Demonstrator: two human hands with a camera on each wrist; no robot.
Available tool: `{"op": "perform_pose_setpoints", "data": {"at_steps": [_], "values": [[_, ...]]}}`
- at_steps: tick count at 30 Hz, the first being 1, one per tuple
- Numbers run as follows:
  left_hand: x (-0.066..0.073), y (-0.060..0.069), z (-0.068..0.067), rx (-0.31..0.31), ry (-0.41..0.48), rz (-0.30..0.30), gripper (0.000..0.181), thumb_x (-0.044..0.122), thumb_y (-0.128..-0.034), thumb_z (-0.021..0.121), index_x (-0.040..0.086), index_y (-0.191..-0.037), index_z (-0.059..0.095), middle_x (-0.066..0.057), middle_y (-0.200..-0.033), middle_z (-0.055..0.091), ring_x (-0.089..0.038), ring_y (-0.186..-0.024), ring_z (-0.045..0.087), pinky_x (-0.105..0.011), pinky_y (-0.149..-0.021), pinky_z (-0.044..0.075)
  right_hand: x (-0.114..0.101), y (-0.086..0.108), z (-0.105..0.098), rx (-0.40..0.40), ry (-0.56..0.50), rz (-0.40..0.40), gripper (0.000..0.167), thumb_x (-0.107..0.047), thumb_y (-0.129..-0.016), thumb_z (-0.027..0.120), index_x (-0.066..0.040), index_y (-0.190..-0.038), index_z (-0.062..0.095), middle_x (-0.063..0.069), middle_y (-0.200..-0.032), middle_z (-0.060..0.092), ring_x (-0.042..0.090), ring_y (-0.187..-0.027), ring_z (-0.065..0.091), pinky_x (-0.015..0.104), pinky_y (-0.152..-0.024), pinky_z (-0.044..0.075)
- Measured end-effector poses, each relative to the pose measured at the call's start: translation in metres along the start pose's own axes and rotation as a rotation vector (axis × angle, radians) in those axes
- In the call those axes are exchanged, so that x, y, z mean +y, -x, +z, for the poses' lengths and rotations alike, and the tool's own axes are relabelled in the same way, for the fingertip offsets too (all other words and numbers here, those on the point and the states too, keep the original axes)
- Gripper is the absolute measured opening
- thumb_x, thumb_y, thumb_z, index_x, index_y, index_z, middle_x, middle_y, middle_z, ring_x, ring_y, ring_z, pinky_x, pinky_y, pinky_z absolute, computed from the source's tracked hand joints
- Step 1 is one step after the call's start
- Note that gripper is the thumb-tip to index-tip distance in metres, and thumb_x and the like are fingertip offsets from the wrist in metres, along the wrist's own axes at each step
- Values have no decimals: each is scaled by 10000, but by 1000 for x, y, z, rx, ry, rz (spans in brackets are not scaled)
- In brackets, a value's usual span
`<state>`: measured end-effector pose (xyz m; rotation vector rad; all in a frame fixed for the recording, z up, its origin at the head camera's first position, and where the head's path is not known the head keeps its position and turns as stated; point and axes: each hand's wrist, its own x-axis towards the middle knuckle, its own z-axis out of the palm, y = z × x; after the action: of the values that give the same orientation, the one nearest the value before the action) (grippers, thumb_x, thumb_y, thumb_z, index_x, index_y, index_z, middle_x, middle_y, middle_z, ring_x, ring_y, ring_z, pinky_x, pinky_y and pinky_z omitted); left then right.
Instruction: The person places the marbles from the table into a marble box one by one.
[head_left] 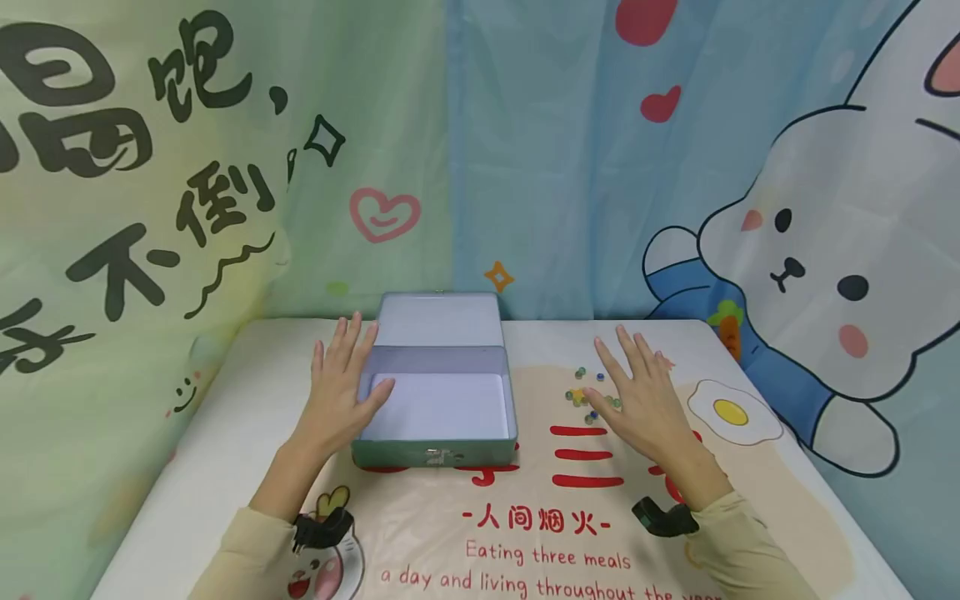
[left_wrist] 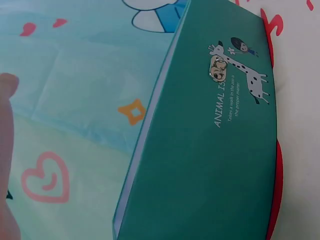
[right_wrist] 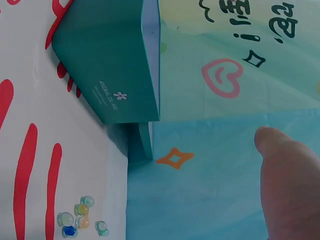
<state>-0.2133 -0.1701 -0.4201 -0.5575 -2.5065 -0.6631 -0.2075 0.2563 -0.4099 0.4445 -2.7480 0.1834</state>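
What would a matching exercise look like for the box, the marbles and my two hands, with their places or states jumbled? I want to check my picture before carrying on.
1. box
2. marbles
3. left hand
4. right hand

A. fingers spread, close to the marbles
B. scattered on the table
C. lid raised at the back
D. fingers spread, at the box's left side

Pairs: 1-C, 2-B, 3-D, 4-A

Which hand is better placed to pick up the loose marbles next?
Probably the right hand: it is empty and already nearest the marbles. The left hand, also empty, is across the open box from them.
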Motion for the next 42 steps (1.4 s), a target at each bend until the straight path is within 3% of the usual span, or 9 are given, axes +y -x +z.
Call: {"op": "perform_pose_setpoints", "data": {"at_steps": [3, 8, 13, 22, 30, 34, 38, 42], "values": [[-4, 5, 1, 55, 60, 24, 738, 492, -928, 479, 158, -1526, 205, -44, -1612, 87, -281, -1481, 41, -632, -1105, 42, 3, 0, 1, -2, -10, 14, 778, -505, -895, 524, -234, -1535, 174, 152, -1590, 106, 416, -1427, 115, 660, -1081, 149], [-9, 13, 1, 90, 133, -4, 766, 390, -900, 546, 192, -1537, 168, -44, -1609, 105, -319, -1471, 82, -613, -1116, 53, 6, 2, 2, -1, -38, 55, 760, -470, -903, 536, -213, -1531, 193, 179, -1573, 141, 414, -1421, 131, 637, -1095, 152], [-17, 24, 7, 90, 182, -35, 783, 357, -891, 557, 183, -1539, 153, -66, -1608, 105, -329, -1470, 75, -582, -1134, 33, 16, 2, 1, 5, -52, 89, 727, -466, -933, 499, -204, -1533, 182, 195, -1561, 152, 415, -1414, 140, 633, -1093, 164], [-25, 34, 16, 65, 244, -33, 809, 385, -886, 579, 162, -1538, 155, -103, -1607, 84, -361, -1467, 39, -594, -1128, 16, 35, 0, -3, 35, -102, 154, 683, -438, -961, 477, -195, -1531, 190, 219, -1538, 198, 455, -1360, 237, 688, -985, 286], [-42, 44, 28, 113, 325, -23, 865, 511, -887, 552, 90, -1530, 153, -197, -1583, 116, -379, -1463, 36, -573, -1135, 2, 38, -2, 9, 32, -150, 189, 658, -410, -961, 489, -176, -1520, 232, 238, -1511, 249, 480, -1325, 288, 697, -961, 306], [-47, 47, 33, 96, 370, -26, 918, 529, -860, 584, 90, -1532, 137, -145, -1601, 74, -375, -1465, 3, -566, -1136, -36, 39, 0, 16, 31, -162, 199, 646, -427, -969, 467, -167, -1515, 242, 242, -1502, 261, 482, -1314, 304, 696, -968, 301], [-50, 49, 40, 66, 414, -35, 1026, 635, -805, 599, 88, -1533, 124, -112, -1610, 25, -318, -1474, -55, -654, -1089, -30, 41, 0, 22, 32, -190, 219, 651, -444, -968, 459, -180, -1519, 233, 242, -1499, 264, 477, -1311, 309, 689, -981, 295], [-51, 51, 48, 75, 449, -24, 1114, 730, -754, 576, 71, -1529, 123, -158, -1602, 21, -299, -1475, -71, -712, -1045, -14, 44, -5, 26, 56, -214, 228, 644, -440, -969, 459, -185, -1518, 238, 231, -1498, 272, 459, -1313, 320, 669, -993, 305]]}}
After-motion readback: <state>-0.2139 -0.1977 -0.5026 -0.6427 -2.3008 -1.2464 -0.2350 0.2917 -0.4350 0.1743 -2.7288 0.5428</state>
